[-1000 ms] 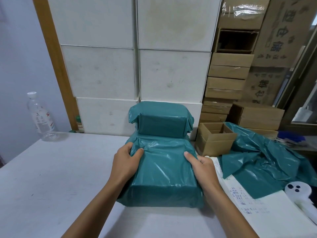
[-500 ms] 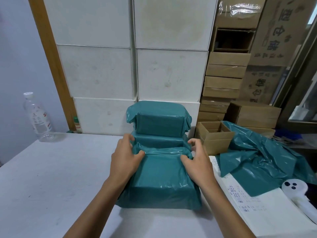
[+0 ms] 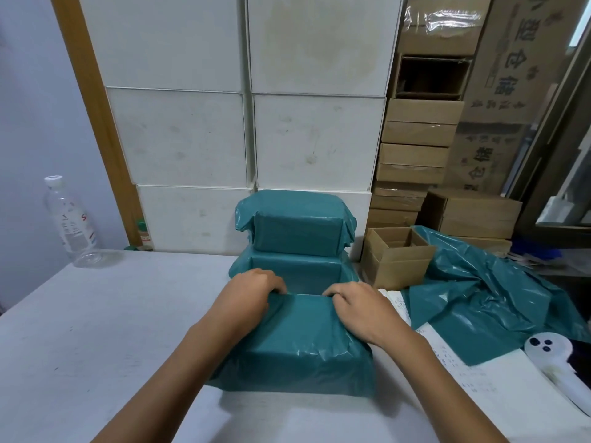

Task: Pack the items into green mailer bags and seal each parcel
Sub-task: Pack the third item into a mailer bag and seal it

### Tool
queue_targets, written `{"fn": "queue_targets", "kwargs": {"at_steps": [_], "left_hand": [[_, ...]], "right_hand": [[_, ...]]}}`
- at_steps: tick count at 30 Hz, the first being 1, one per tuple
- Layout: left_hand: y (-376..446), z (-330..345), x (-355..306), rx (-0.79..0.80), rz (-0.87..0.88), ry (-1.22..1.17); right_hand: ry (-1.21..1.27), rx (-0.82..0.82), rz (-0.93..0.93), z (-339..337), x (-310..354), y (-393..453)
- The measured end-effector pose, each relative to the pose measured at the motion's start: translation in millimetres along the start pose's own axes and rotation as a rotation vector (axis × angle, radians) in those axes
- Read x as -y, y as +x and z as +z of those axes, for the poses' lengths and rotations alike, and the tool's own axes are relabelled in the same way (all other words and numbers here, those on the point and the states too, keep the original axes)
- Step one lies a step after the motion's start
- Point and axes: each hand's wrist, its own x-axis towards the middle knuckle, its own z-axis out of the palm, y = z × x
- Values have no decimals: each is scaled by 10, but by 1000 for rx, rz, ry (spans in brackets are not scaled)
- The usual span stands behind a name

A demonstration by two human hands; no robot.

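Two hands work the nearest green parcel (image 3: 300, 343) on the counter (image 3: 96, 314): left hand (image 3: 248, 297) and right hand (image 3: 361, 310) each pinch its far top edge, fingers curled; two wrapped parcels (image 3: 295, 231) stacked just behind

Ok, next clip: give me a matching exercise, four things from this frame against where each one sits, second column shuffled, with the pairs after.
Things:
1. plastic bottle
2. open cardboard box
3. loose green mailer bags
4. front green parcel

Places:
A. under both hands, left hand and right hand gripping its far edge
B. far left of the table, standing upright
C. spread out at the right, beside the box
D. right of the two stacked parcels

Pairs: 1-B, 2-D, 3-C, 4-A
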Motion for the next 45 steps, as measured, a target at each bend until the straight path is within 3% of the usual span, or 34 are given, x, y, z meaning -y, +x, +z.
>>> {"fn": "queue_targets", "kwargs": {"at_steps": [4,6,9,13,24,28,33,39,43,45], "left_hand": [[-99,69,78,-95,-159,-215],[-125,89,88,-110,-176,-263],[-122,89,104,-103,-171,-261],[-132,89,147,-98,-179,-327],[-300,203,167,-163,-308,-707],[-455,300,171,-150,-376,-872],[-562,336,143,-188,-425,-967],[-603,288,194,-170,-407,-851],[-569,181,255,-250,-329,-470],[-549,147,193,-276,-287,-422]], "right_hand": [[446,122,142,142,-231,-154],[546,59,108,208,-299,-219],[426,-113,-25,182,-323,-183],[221,-157,-157,52,-264,-84],[454,-99,-2,136,-100,-368],[704,-83,70,297,-111,-427],[1184,-19,183,396,-52,-487],[1398,-39,271,485,-37,-476],[1431,-28,278,479,-33,-474],[1435,-32,279,472,-33,-476]]}}
